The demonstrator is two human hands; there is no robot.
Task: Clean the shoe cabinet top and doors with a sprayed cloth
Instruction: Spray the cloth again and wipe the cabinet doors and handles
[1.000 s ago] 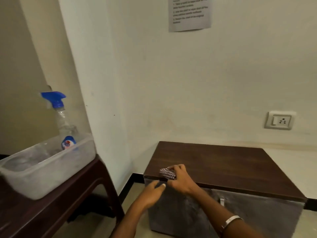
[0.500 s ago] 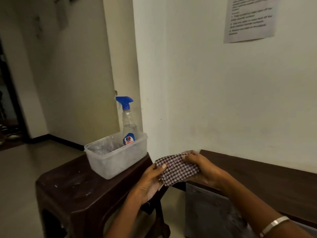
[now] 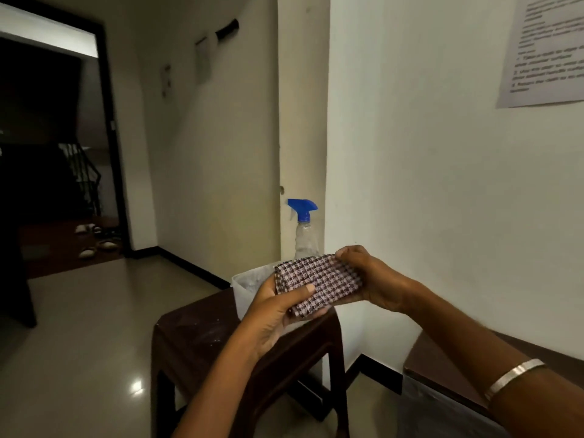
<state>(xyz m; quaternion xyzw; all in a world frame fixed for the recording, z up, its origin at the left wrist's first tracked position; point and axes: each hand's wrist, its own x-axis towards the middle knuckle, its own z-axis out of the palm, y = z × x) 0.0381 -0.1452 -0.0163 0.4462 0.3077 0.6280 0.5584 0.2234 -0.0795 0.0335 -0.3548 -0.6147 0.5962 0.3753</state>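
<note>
Holding: the cloth (image 3: 317, 287) is kept folded and stretched between both hands, above the stool and well apart from the cabinet, presumably so a flat face is offered to the spray.
Left hand: the left hand (image 3: 275, 306) is curled round the cloth's near-left corner, thumb laid across the top, fingers tucked beneath and hidden by the fabric.
Right hand: the right hand (image 3: 368, 279) pinches the cloth's far-right edge; its fingertips are bent over the fold, and the palm side cannot be seen.
Bangle: a metal bangle (image 3: 513, 377) is worn on the right forearm.
Cabinet: only a corner of the cabinet (image 3: 442, 371) is shown at lower right, cut off by the frame and the arm; its doors are blurred, so how clean they are cannot be judged.
Stool: a dark stool (image 3: 196, 336) is set beside the cabinet, likely to keep supplies within reach.
Tub: the tub (image 3: 245, 287) stands on the stool, mostly hidden behind the cloth.
Bottle: the bottle (image 3: 305, 229) stands upright in the tub, blue trigger visible, lower body covered by the cloth; how full it is cannot be told.
Notice: a sheet (image 3: 546, 49) is fixed to the wall, its text too blurred to read.
Doorway: footwear (image 3: 98, 240) lies on the floor at the dark doorway.
</note>
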